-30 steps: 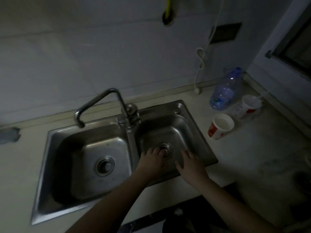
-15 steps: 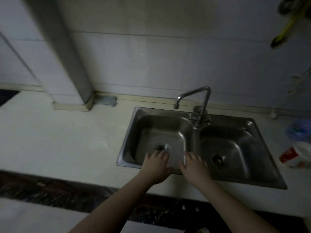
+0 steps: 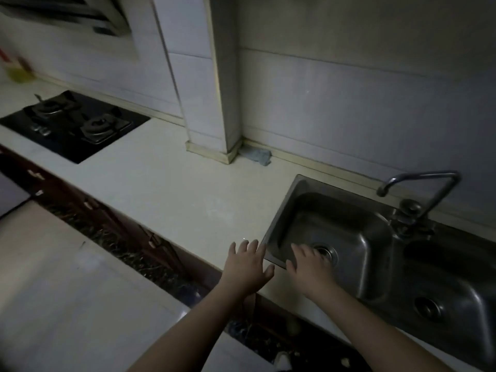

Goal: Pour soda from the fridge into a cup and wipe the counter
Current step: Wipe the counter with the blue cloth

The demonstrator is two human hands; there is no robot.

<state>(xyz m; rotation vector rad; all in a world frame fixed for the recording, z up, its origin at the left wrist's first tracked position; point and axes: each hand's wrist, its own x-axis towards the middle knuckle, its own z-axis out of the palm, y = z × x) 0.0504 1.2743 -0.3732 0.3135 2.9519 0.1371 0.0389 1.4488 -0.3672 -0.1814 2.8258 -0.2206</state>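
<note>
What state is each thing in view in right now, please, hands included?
Left hand: open, fingers spread, empty, above the counter edge.
Right hand: open, empty, over the left basin of the sink.
Faucet: no water running.
Stove: no flame showing.
Cloth: crumpled against the wall.

Blurred yellow-green object (image 3: 18, 72) at left edge.
</note>
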